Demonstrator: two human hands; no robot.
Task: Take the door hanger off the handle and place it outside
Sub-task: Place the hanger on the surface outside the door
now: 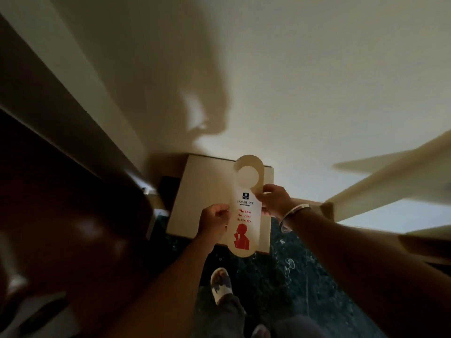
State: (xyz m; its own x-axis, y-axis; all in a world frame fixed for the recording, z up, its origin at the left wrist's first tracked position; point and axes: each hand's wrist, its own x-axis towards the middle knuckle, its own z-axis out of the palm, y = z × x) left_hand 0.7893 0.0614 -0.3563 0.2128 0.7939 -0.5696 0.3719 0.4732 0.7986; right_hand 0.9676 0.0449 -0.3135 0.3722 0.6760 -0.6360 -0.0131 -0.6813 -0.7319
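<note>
You have the door hanger [244, 211] off the handle and held up in front of you, so the step in hand, as I judge it, is carrying it out to the outer handle. Keep it flat and upright with the round cut-out on top and the slit side free, so it can slip over a handle without bending; pinch the edges only, since thin card will likely crease if you squeeze. Your left hand [212, 222] grips the hanger's left edge beside the red "Please do not disturb" lettering, fingers closed on the card. Your right hand [274, 201] pinches the hanger's right edge just below the cut-out, a bangle [291, 217] on that wrist. The hanger sits between both hands, above the dark marbled floor [305, 276], in front of a pale box [202, 191]. No handle shows
</note>
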